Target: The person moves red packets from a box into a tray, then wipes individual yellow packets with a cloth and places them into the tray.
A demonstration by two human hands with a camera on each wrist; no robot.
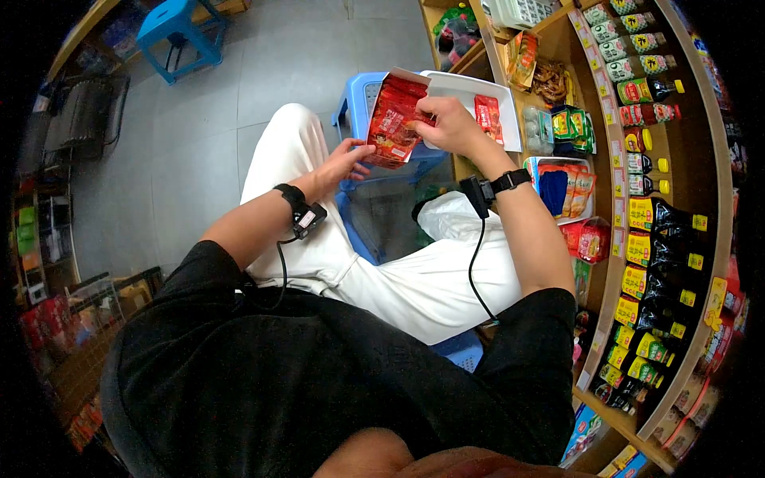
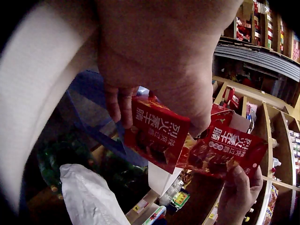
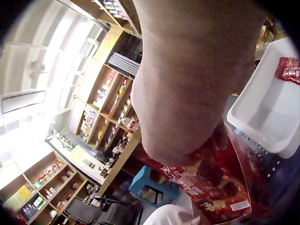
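Note:
A red open-topped cardboard box filled with shiny red snack packets is held above the person's lap. The left hand grips its lower left side, and in the left wrist view the left hand has its fingers behind a red printed panel. From the other side, the right hand reaches in at the box. Its thumb and fingers pinch a red printed packet in the left wrist view. In the right wrist view the right hand covers part of the packets.
Beyond the box, a white tray with a red packet sits over a blue stool. A white plastic bag lies by the right leg. Shelves of sauce bottles line the right; another blue stool stands far left.

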